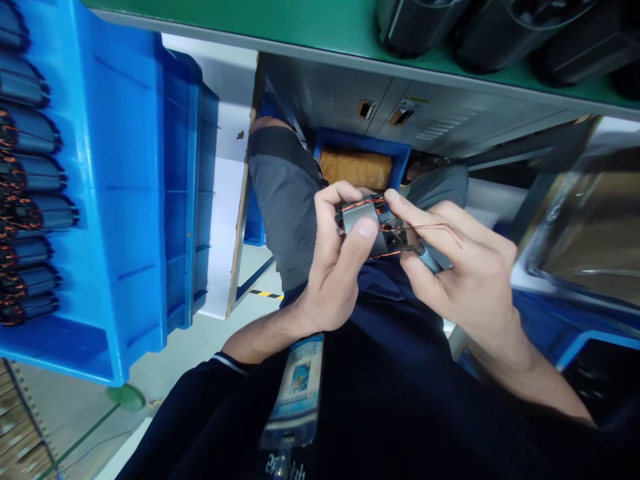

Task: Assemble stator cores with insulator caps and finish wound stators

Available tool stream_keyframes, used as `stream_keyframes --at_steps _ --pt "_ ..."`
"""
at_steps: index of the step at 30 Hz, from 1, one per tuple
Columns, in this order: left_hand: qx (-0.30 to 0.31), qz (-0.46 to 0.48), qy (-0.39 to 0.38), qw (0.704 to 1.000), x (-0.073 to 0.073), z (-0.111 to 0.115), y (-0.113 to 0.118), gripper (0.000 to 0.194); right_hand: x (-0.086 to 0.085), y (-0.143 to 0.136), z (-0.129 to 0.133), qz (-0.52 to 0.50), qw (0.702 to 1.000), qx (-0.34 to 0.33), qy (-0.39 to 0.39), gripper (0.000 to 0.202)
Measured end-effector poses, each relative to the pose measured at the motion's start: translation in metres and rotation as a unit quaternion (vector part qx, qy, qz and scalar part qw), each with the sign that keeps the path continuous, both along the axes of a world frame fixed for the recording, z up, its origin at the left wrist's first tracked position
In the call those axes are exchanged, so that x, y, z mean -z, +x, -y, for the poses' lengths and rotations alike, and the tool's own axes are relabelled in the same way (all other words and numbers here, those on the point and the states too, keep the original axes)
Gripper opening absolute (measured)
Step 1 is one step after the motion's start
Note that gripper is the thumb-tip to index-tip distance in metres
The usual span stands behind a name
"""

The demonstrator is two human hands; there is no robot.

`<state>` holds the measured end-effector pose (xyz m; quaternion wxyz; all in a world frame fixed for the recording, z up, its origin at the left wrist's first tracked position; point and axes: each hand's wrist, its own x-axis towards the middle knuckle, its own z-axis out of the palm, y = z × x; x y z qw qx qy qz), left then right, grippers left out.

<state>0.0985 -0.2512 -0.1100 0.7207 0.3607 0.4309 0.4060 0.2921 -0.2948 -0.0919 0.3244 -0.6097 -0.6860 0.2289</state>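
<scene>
A small grey and black motor stator point(361, 215) with copper windings is held above the lap. My left hand point(333, 263) wraps round its left side, with the thumb lying on the grey surface. At its right end, my right hand point(455, 257) has its fingers bent around the black end part. Thin copper wires point(440, 228) run from the stator across the right fingers. Something light blue-grey point(429, 259) shows between the right thumb and palm; what it is cannot be made out.
On the left, a blue crate point(135, 200) holds several similar stators point(43, 173). Several black cylinders point(417, 23) stand on the green tabletop point(300, 27). Below are grey cabinets point(325, 100) and a blue bin point(400, 157) with a brown package point(355, 168).
</scene>
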Motion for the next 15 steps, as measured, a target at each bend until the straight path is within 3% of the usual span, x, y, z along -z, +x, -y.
stream_keyframes --at_steps 6,8,11,15 --pt "0.013 0.042 0.039 0.998 0.008 0.008 -0.004 0.032 0.000 0.004 0.003 -0.019 1.000 -0.005 -0.022 0.063" --pt "0.009 0.039 0.026 0.999 0.012 0.008 -0.003 0.031 0.009 0.006 0.000 -0.037 0.999 -0.017 -0.020 0.066" --pt "-0.008 0.014 -0.055 0.998 0.015 0.004 -0.002 0.040 0.028 0.007 -0.005 -0.067 0.997 -0.014 -0.028 0.061" --pt "0.001 0.005 -0.088 0.996 0.007 0.001 -0.022 0.048 0.044 0.001 -0.009 -0.085 0.995 -0.016 -0.043 0.056"
